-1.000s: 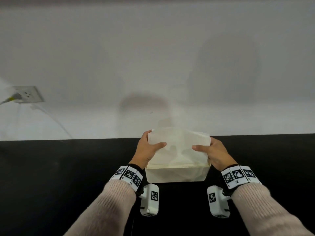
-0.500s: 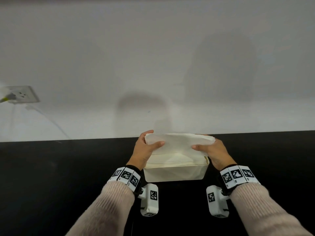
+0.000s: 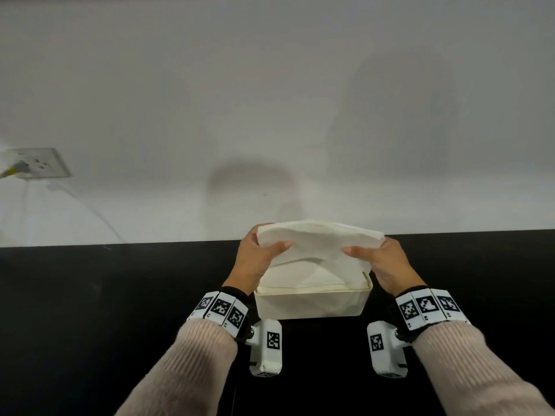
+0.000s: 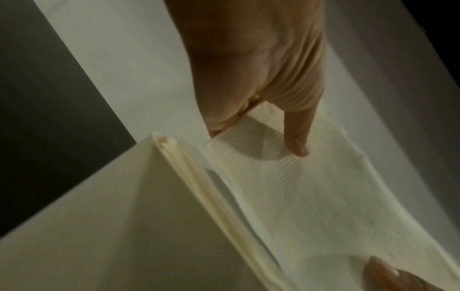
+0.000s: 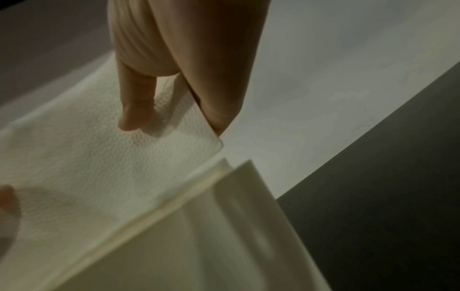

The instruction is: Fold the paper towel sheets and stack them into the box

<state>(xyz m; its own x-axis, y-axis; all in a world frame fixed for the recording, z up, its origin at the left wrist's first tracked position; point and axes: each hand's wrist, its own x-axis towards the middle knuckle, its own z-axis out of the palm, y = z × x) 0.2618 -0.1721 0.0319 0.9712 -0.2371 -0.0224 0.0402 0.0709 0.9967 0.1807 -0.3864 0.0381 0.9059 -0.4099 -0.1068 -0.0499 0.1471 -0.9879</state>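
Observation:
A white paper towel sheet (image 3: 318,244) is held over the cream box (image 3: 312,304) near the black table's far edge. My left hand (image 3: 261,253) pinches its left end between thumb and fingers, and my right hand (image 3: 375,256) pinches its right end. The sheet's lower part hangs down into the box. In the left wrist view my left hand (image 4: 259,126) pinches the sheet (image 4: 311,196) beside the box rim (image 4: 199,187). In the right wrist view my right hand (image 5: 171,118) pinches the sheet (image 5: 99,167) next to the box wall (image 5: 211,236).
The black table (image 3: 90,325) stretches to both sides of the box and ends at a white wall (image 3: 270,115). A wall socket (image 3: 42,163) with a plugged cable sits at the far left.
Both hands have tipped the sheet's top edge away from me and lowered it, so the sheet lies flatter over the box than it did a second ago.

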